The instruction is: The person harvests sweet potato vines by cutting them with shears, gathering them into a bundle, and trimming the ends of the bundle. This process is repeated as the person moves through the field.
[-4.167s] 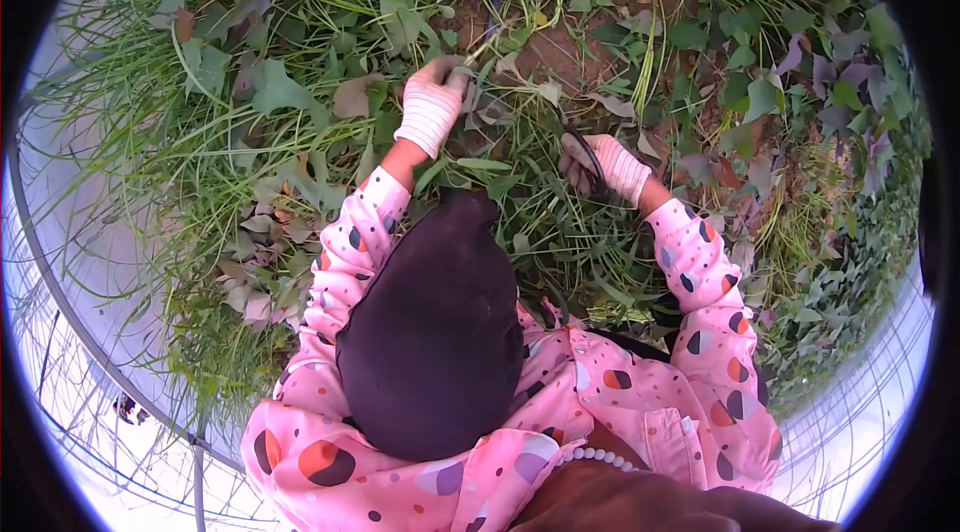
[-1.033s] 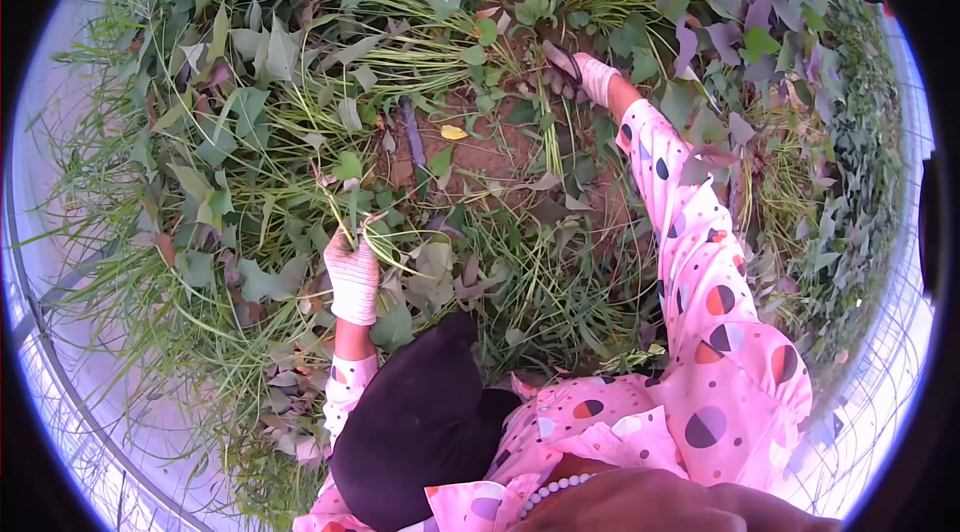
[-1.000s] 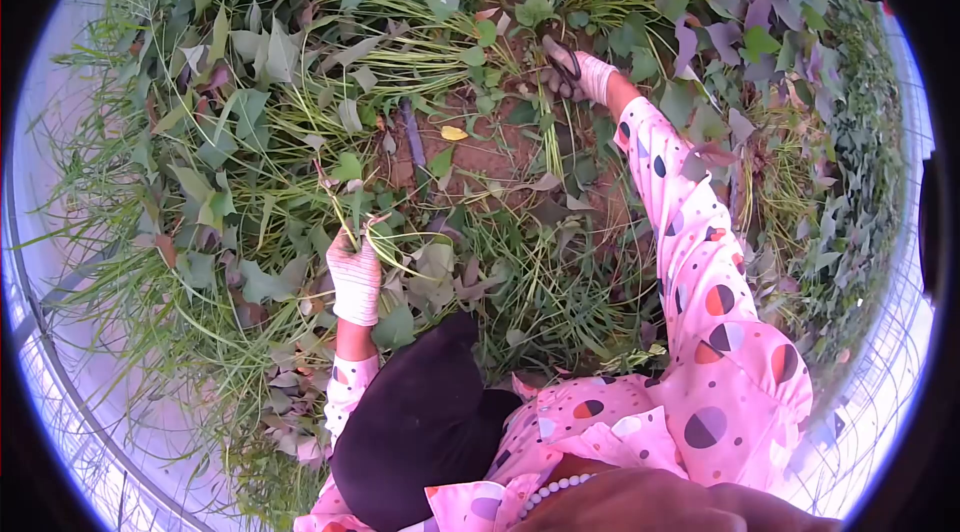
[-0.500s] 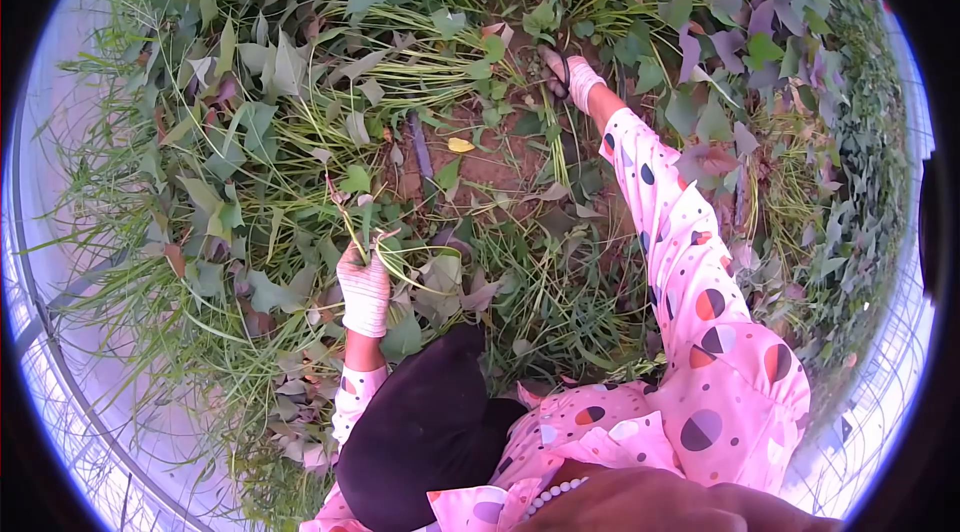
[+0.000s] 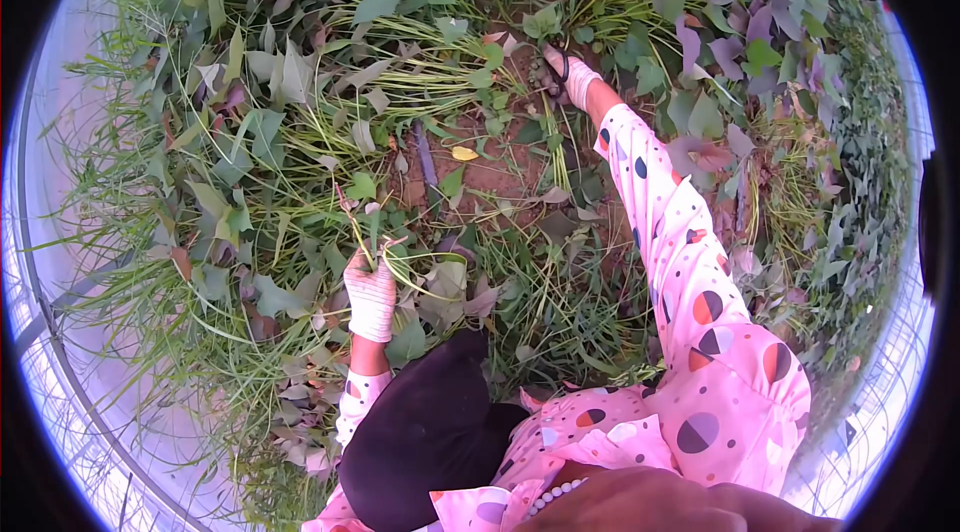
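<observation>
My left hand (image 5: 369, 282), in a pale wrapped glove, is closed around a small bunch of cut green stems (image 5: 372, 244) whose ends stick out above the fingers. At the base of the leafy vines, my right hand (image 5: 575, 80) wears a similar glove. A black loop that looks like a scissors handle (image 5: 563, 65) shows at its fingers; any blades are hidden among the stems. Long pale-green vine stems (image 5: 440, 72) spread left from that spot. Bare reddish soil (image 5: 490, 172) lies below, with a yellow leaf (image 5: 464, 154) on it.
A dark purple strip, perhaps a hose (image 5: 426, 157), lies on the soil. Dense green and purple leaves (image 5: 735, 32) grow at the right, with tall grass (image 5: 150, 282) at the left. My knee in black cloth (image 5: 420, 432) is close below the left hand.
The view has shifted slightly. My right hand has turned a little at the vine base, and its dark loop sits at a different angle. My left hand still grips the stems.
</observation>
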`<action>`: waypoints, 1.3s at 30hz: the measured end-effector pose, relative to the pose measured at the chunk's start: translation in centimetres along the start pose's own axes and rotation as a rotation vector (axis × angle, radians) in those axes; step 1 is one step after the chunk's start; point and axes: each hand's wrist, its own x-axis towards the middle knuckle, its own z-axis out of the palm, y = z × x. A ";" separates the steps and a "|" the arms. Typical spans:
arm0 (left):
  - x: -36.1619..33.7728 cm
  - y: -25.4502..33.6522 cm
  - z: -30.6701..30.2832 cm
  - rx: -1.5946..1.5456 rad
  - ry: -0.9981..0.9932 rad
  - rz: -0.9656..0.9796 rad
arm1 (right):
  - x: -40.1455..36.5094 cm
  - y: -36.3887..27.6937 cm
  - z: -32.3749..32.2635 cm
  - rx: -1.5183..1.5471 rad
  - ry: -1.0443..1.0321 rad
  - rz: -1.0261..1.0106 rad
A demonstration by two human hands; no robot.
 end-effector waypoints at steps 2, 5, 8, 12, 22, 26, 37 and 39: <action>-0.1 -0.3 -0.2 0.004 0.006 -0.012 | 0.3 0.9 0.2 -0.074 0.007 -0.101; -0.1 -0.5 -0.5 -0.003 0.017 -0.018 | 2.9 3.5 -0.5 -0.442 0.059 -0.188; -0.2 -0.3 -0.4 -0.015 0.018 -0.017 | 0.0 4.3 -0.8 -0.556 0.289 -0.299; 0.0 -0.3 -0.5 0.006 -0.010 -0.011 | 0.6 3.7 -0.2 -0.882 0.386 -0.340; -0.3 -1.3 -0.7 0.036 0.013 -0.026 | -0.9 -0.9 4.4 -0.424 0.462 -0.715; 0.1 -0.7 -0.5 -0.002 0.014 0.000 | 1.2 -5.6 4.0 -0.624 0.571 -0.746; -0.5 -0.3 0.7 0.007 0.025 0.065 | -3.9 -1.4 2.2 -0.606 0.417 -0.653; -1.0 1.1 1.5 -0.025 0.027 0.123 | -9.4 -0.3 1.0 -0.602 0.415 -0.673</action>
